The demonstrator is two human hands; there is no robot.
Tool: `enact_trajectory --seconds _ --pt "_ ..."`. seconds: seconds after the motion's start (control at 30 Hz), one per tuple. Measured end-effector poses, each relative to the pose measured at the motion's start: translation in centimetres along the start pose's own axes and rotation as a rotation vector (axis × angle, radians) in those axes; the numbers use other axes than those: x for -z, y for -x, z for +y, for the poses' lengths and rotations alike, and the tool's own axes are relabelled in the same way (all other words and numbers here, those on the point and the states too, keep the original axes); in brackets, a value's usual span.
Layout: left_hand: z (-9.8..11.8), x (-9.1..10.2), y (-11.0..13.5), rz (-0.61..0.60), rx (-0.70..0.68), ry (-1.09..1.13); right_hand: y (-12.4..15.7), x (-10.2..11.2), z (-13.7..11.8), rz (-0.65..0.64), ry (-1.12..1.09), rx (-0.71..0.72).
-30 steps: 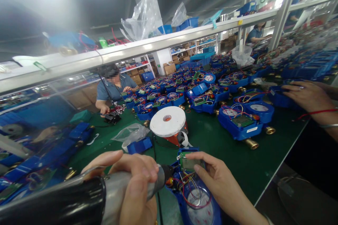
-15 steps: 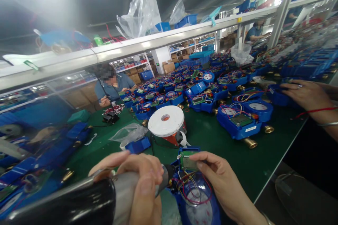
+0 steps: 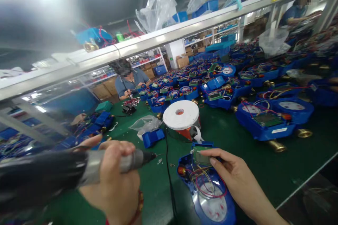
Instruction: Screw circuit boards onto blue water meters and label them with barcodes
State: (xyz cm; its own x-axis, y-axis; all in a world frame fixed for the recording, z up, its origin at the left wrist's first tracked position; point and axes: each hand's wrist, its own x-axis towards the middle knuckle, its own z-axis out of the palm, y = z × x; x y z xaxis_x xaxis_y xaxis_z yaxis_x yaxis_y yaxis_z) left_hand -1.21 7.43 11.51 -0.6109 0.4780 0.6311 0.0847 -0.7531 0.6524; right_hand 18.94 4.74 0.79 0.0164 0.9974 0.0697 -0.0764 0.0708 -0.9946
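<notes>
My left hand (image 3: pixel 116 175) is wrapped round an electric screwdriver (image 3: pixel 129 161) with a black rear and a grey metal front. Its thin bit points right, above small metal screws (image 3: pixel 160 161) on the green table, apart from the meter. With thumb and forefinger my right hand (image 3: pixel 229 168) grips a green circuit board (image 3: pixel 202 156) with a display, at the top end of a blue water meter (image 3: pixel 211 200). Red, yellow and white wires (image 3: pixel 204 179) loop from the board over the meter's clear round dial. The lower edge of the meter is cut off.
A white reel (image 3: pixel 181 114) on an orange stand is behind the meter. A blue cover (image 3: pixel 153 137) and a plastic bag (image 3: pixel 146 124) lie left of it. A black cable (image 3: pixel 169 175) crosses the green table. Several meters (image 3: pixel 271 119) crowd the right and back; a co-worker (image 3: pixel 132 77) sits across.
My left hand has drawn the screwdriver back leftwards from the meter to above the loose screws. My right hand stays on the board. The view has swung left; the co-worker's hand at right is almost out of sight.
</notes>
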Motion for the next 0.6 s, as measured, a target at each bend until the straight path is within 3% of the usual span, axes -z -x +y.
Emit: enact_trajectory --seconds 0.17,0.27,0.4,0.6 --pt "-7.2 1.5 -0.3 -0.104 0.172 -0.198 0.2 0.0 0.0 -0.03 -0.011 -0.041" --pt "-10.1 2.2 0.1 -0.148 0.225 -0.273 0.4 -0.1 0.0 0.008 -0.002 -0.026" --pt "-12.0 2.6 0.6 -0.168 0.255 -0.355 0.3 -0.1 0.0 0.032 0.015 -0.006" --pt "-12.8 2.6 0.9 -0.156 0.26 -0.401 0.3 -0.1 0.3 0.037 0.031 0.007"
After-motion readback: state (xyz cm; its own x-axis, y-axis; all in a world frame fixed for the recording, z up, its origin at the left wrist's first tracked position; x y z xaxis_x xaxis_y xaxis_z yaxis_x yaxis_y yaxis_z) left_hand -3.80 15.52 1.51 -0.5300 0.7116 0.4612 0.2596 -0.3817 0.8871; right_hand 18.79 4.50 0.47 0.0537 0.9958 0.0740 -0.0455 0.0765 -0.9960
